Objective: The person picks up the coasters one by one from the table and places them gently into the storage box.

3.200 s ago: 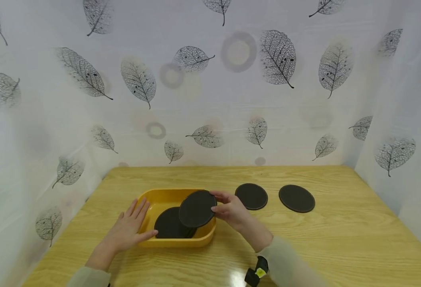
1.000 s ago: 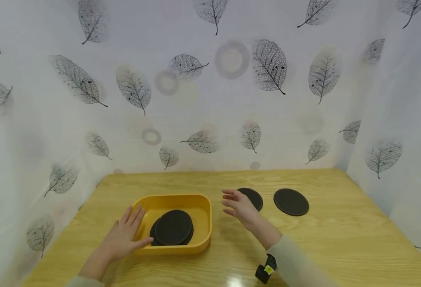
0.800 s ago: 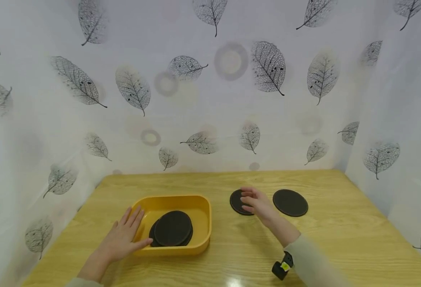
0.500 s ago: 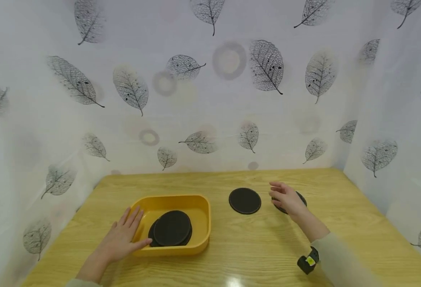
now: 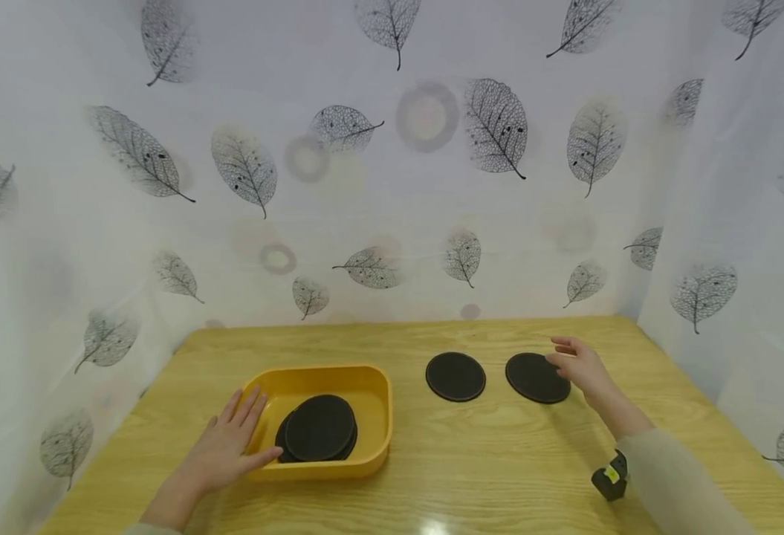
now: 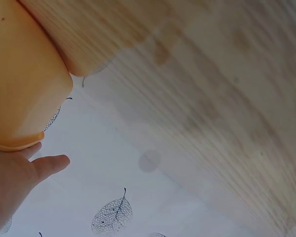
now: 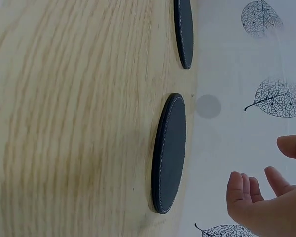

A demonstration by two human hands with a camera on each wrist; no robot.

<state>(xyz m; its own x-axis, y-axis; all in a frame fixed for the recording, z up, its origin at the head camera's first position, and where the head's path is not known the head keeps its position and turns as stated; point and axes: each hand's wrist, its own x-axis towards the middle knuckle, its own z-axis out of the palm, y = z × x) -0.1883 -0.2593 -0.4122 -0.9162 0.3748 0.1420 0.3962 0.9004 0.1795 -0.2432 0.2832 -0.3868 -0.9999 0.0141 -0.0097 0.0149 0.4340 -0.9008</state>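
Note:
My left hand rests on the left rim of a yellow tray, fingers straight and spread. Round black coasters lie stacked inside the tray, toward its front. To the tray's right, a black coaster lies flat on the table. Farther right is another black coaster, and my right hand hovers over its right edge with relaxed fingers and nothing in them. In the right wrist view this coaster shows pale stitching round its rim, apart from the fingers.
The light wooden table ends at a back curtain printed with leaves, which also hangs at both sides. A black wrist camera sits on my right wrist.
A coaster my right hand held over the tray now lies on the stack inside. The emptied right hand has moved right, past the middle coaster to the far-right one. My left hand stayed on the tray.

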